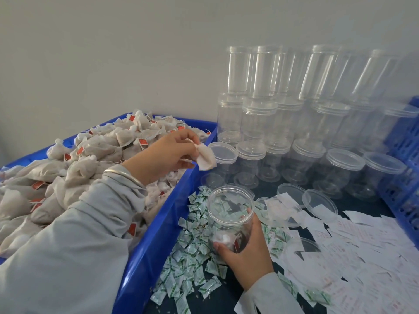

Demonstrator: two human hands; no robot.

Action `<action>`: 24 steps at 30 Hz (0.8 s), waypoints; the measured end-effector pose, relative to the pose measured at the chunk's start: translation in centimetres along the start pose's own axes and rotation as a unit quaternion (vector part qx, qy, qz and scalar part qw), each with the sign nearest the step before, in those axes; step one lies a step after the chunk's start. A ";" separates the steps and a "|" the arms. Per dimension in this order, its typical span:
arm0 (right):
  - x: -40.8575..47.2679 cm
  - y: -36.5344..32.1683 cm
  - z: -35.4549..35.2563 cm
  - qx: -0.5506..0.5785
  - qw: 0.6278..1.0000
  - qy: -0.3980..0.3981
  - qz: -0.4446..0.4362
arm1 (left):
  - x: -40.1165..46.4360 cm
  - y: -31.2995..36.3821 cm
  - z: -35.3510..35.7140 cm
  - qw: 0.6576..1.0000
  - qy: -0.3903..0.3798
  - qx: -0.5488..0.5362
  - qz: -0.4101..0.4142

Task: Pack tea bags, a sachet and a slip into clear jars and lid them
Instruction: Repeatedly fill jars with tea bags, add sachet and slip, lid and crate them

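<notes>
The right hand (246, 250) is curling its thumb and fingers around the lower part of an open clear jar (230, 217), which is standing upright on the dark table (226, 298). At least 1 tea bag is lying at the bottom of this jar, seen through the wall just above the thumb. Green-and-white sachets (192, 264) are lying scattered all around this hand, mostly to its left and nearer the camera, right up against the jar's base. To the right of the hand, white slips (362, 241) with faint red print are spreading in a loose heap, with several loose clear lids (319, 201) lying among them just beyond the jar.

The left hand (167, 152), with 2 silver bangles (123, 175) sitting on its wrist above a grey sleeve (74, 234), is pinching 1 white tea bag (206, 157) between thumb and fingertips. The bag is hanging in the air over the right rim of the blue tray (145, 252), higher than and left of the open jar's mouth. Below and behind this hand, the tray is holding a heaped pile of tea bags (68, 159) with small red tags.

Beyond both hands, empty lidded jars (294, 123) are standing stacked in 3 tiers against the pale wall (113, 53). At the far right, a blue slatted crate (408, 173) is standing beside the stack.
</notes>
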State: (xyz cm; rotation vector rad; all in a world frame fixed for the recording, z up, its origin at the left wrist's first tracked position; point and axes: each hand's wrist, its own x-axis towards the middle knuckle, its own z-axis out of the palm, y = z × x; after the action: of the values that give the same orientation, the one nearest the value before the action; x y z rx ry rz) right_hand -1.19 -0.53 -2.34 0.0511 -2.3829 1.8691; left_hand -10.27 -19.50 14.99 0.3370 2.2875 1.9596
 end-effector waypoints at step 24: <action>0.2 0.2 0.1 0.033 0.999 0.001 -0.005 | -0.8 0.0 2.9 0.996 -0.019 0.081 0.025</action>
State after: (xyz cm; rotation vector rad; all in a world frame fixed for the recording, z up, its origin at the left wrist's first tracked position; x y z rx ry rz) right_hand -1.44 -0.56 -2.48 0.0663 -2.3149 1.9433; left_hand -8.82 -16.95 14.46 0.4472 2.4422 1.7780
